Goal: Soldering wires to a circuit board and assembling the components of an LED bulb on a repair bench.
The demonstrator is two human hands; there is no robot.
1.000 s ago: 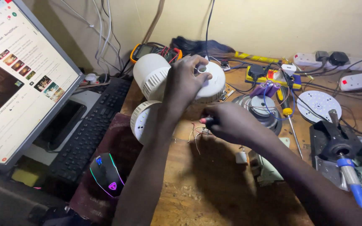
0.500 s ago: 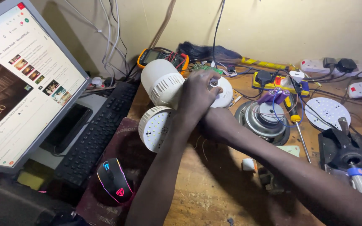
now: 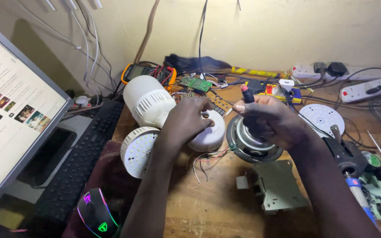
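Left hand [image 3: 186, 121] clamped from above around a white bulb housing [image 3: 208, 134], grip clenched on its domed top, near the middle of the wooden bench [image 3: 208, 207]. Smooth white plastic shell, rounded, with thin red, black and white wires [image 3: 201, 161] trailing out beneath it onto the wood. Right hand [image 3: 270, 121] closed around a dark tool with a red tip [image 3: 246, 93], held upright over a round speaker [image 3: 252, 145]. Just left, a big ribbed white bulb [image 3: 148, 101] and a disc of small lights [image 3: 137, 152]. Farther out, a keyboard [image 3: 82, 161], a glowing mouse [image 3: 95, 213], a monitor [image 3: 9, 114].
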